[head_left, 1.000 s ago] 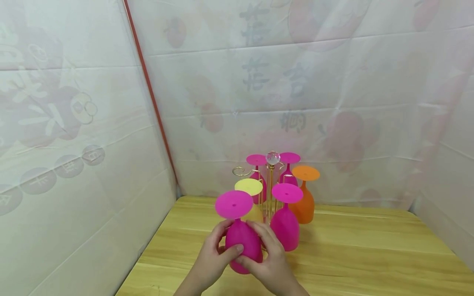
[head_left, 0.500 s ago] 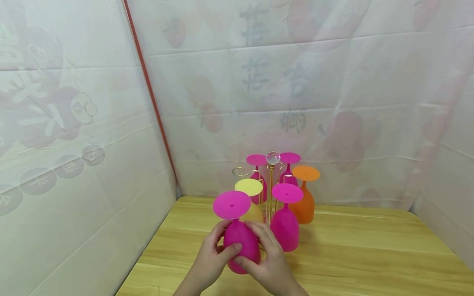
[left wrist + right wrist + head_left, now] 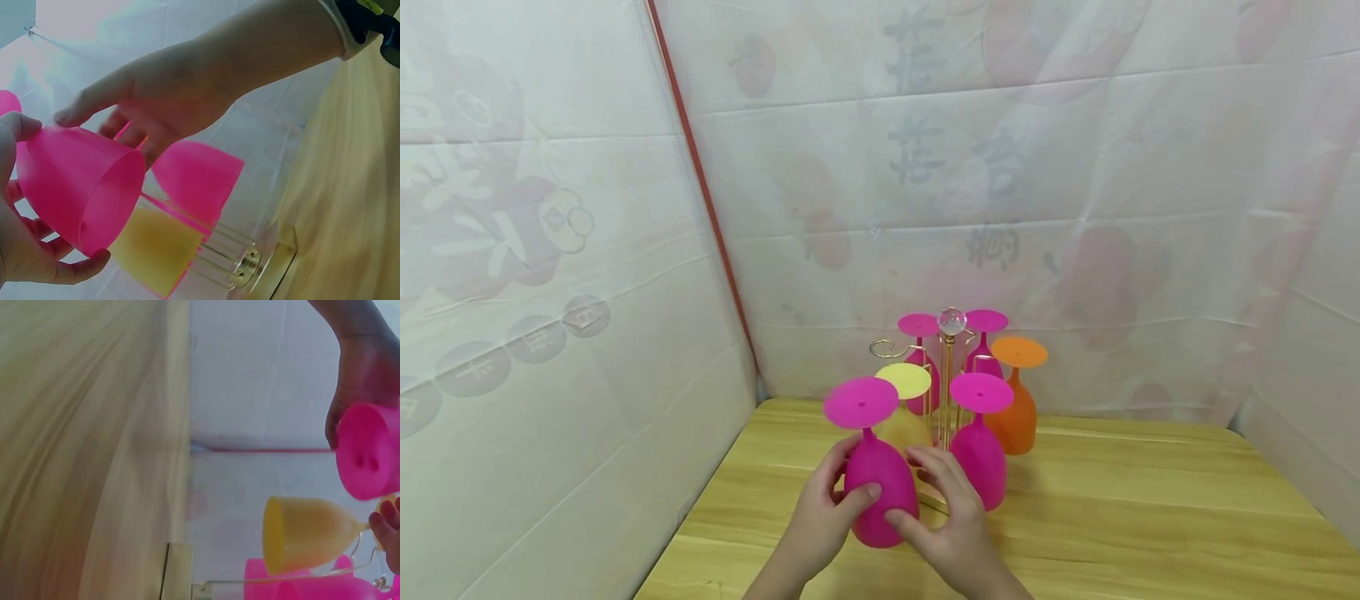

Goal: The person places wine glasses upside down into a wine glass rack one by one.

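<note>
An upside-down pink goblet (image 3: 883, 479) is gripped round its bowl by my left hand (image 3: 820, 512), thumb on the near side. In the left wrist view the goblet (image 3: 75, 181) shows its open rim. My right hand (image 3: 955, 525) is at the bowl's right side, thumb tip right at the bowl and its other fingers spread off it. Just behind, a yellow goblet (image 3: 904, 381) hangs upside down on a gold wire rack (image 3: 950, 400). Beside my right fingers hangs another pink goblet (image 3: 977, 462).
An orange goblet (image 3: 1017, 412) and two more pink goblets hang at the rack's right and back. A crystal ball (image 3: 952, 321) tops the rack, and a curled gold hook (image 3: 887, 348) sticks out left. The wooden table (image 3: 1135, 517) meets fabric walls (image 3: 850, 183) behind and at the sides.
The held pink goblet has shifted slightly left and up, away from the rack. My right fingers have come off its bowl and spread, while the left hand keeps its grip.
</note>
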Tool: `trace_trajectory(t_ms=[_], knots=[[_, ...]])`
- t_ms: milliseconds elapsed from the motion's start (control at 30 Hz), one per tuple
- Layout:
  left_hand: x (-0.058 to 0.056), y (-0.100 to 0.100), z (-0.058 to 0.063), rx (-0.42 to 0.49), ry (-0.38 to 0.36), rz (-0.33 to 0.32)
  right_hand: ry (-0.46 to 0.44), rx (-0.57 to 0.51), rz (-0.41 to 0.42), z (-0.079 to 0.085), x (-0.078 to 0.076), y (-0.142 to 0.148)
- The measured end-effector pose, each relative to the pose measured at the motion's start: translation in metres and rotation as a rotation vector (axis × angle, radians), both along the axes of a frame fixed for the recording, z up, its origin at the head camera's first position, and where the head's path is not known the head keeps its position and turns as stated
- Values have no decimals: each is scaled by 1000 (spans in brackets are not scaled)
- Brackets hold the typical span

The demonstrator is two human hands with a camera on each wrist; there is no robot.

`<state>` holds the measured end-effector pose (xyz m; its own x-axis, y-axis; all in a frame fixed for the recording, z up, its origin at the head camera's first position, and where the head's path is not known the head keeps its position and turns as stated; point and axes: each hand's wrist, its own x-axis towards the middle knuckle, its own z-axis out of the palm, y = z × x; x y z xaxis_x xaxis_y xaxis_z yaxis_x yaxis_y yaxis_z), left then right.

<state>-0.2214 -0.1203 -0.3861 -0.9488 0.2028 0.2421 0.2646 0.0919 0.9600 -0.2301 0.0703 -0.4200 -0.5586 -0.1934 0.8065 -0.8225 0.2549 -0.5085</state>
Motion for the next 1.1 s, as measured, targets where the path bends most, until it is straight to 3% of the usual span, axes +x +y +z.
trace_trajectory(t_ms=[200,400,500,600,700,800,900,1100], knots=[[-6,-9,3,65,62,81,166,-88,-136,-2,-12,13],[-12,-16,7,59,107,136,235,-200,-302,-6,-21,30],[-16,-19,8,40,123,173,216,-233,-395,-6,-23,39],[-23,-24,8,27,153,219,112,-235,-474,-5,-24,45],[-32,-28,7,27,164,258,-80,-227,-520,-4,-25,50],[-40,-30,8,26,158,287,-315,-207,-518,-1,-25,54],[-49,-31,8,24,142,306,-486,-173,-480,1,-27,57],[-69,-32,4,4,93,351,-605,-134,-404,1,-29,60]])
